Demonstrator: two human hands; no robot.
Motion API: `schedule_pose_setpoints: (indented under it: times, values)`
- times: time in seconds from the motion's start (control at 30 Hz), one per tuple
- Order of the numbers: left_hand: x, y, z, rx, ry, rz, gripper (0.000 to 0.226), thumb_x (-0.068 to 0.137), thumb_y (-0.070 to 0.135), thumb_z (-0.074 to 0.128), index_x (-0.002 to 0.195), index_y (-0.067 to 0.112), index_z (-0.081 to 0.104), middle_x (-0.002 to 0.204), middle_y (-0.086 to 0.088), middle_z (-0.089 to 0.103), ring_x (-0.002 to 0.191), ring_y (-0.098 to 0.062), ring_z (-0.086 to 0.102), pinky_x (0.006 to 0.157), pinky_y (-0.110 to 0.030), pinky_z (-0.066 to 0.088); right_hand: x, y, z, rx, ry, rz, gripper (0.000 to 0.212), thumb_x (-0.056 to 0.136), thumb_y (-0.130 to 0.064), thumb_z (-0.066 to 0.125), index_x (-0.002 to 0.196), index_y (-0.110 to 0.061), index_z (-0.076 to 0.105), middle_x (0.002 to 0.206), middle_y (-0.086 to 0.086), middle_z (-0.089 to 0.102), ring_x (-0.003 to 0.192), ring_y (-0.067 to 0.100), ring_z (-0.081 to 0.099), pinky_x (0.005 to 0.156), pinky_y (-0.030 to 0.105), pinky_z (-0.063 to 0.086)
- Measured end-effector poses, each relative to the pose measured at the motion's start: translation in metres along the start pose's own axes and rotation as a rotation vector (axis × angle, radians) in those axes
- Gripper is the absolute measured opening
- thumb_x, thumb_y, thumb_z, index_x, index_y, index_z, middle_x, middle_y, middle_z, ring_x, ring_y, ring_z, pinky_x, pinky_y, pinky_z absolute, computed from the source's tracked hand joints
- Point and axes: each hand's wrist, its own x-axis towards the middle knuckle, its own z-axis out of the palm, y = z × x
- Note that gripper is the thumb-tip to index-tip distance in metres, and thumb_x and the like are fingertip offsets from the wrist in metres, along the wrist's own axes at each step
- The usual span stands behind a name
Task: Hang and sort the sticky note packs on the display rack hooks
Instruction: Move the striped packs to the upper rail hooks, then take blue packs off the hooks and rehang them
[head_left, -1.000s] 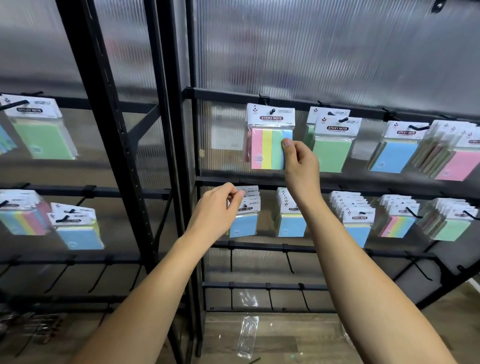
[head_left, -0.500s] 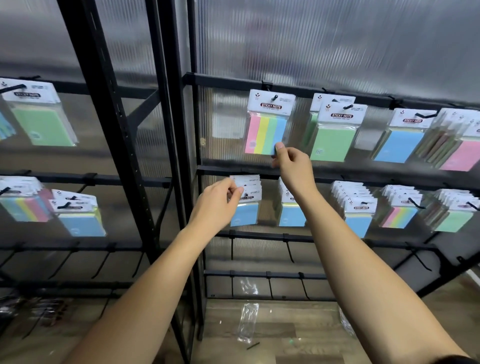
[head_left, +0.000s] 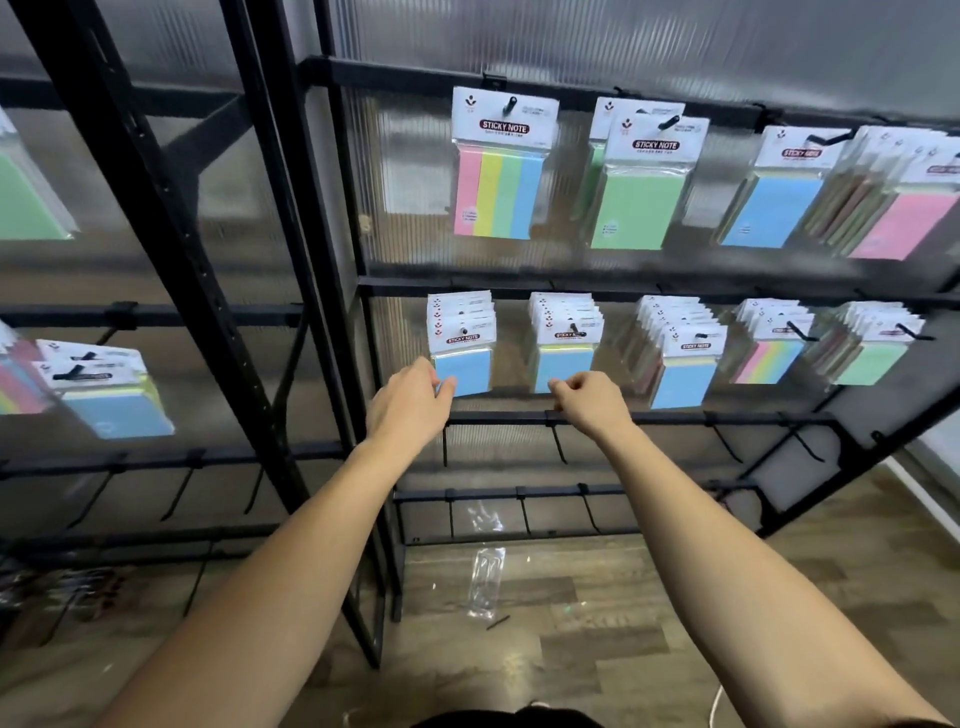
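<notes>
Sticky note packs hang on the black display rack (head_left: 597, 285). On the top rail are a striped four-colour pack (head_left: 501, 195), green packs (head_left: 641, 208), a blue pack (head_left: 771, 210) and pink packs (head_left: 904, 223). The lower rail carries stacks of blue packs (head_left: 464, 370) (head_left: 563, 366) (head_left: 683, 382), striped packs (head_left: 763, 358) and green packs (head_left: 870, 361). My left hand (head_left: 410, 402) pinches the lower left corner of the leftmost blue pack. My right hand (head_left: 589, 400) hangs loosely curled at the bottom edge of the second blue stack and holds nothing.
Bare hooks (head_left: 558, 447) stick out from the two lowest rails. A second rack bay at the left holds a blue pack (head_left: 117, 410) and a green pack (head_left: 28, 200). An empty clear wrapper (head_left: 487, 579) lies on the wooden floor.
My right hand let go of the striped pack on the top rail and dropped to the lower row. My left hand slid down from the blue pack's header to its lower corner.
</notes>
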Motion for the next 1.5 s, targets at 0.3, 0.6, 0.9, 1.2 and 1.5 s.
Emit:
schedule_pose_setpoints:
  times: [0.3,0.6,0.9,1.2,1.5]
  values:
    - [0.014,0.001,0.019,0.032,0.028,-0.092,0.047,0.097,0.048,0.05,0.124,0.009,0.049,0.119,-0.007,0.056,0.106,-0.026,0.058,0.074,-0.034,0.039,0.025,0.014,-0.013,-0.079,0.06,0.124,0.051,0.091,-0.051,0.06,0.066,-0.013,0.04,0.061,0.001,0.043,0.055,0.018,0.04,0.052,0.031,0.03]
    - [0.036,-0.005,0.026,0.047,0.042,-0.168,0.057,0.085,0.061,0.061,0.113,0.013,0.053,0.114,-0.004,0.06,0.104,-0.027,0.06,0.076,-0.038,0.047,0.051,0.018,-0.013,-0.065,-0.005,0.113,0.052,0.087,-0.056,0.065,0.099,-0.006,0.057,0.089,0.005,0.06,0.08,0.024,0.057,0.067,0.032,0.042]
    - [0.038,-0.004,0.033,0.013,0.032,-0.152,0.043,0.088,0.059,0.06,0.097,0.017,0.06,0.094,-0.002,0.068,0.084,-0.025,0.064,0.07,-0.035,0.052,0.042,0.022,-0.009,-0.053,0.005,0.077,0.049,0.089,-0.061,0.061,0.082,-0.012,0.056,0.079,0.002,0.061,0.077,0.024,0.058,0.062,0.033,0.041]
    - [0.008,-0.009,0.024,-0.166,0.104,-0.109,0.03,0.09,0.046,0.066,0.092,0.017,0.063,0.081,0.002,0.068,0.079,-0.02,0.059,0.056,-0.028,0.035,-0.006,0.028,-0.004,0.025,0.224,0.049,0.048,0.096,-0.053,0.053,0.071,-0.014,0.044,0.064,-0.001,0.048,0.067,0.023,0.045,0.053,0.034,0.031]
    - [-0.021,-0.007,0.0,-0.303,0.088,0.048,0.03,0.095,0.039,0.06,0.077,0.016,0.061,0.061,0.007,0.056,0.066,-0.018,0.054,0.059,-0.033,0.042,-0.051,0.018,-0.011,0.147,0.347,-0.038,0.048,0.101,-0.045,0.05,0.066,-0.013,0.037,0.058,-0.003,0.039,0.058,0.018,0.035,0.055,0.034,0.028]
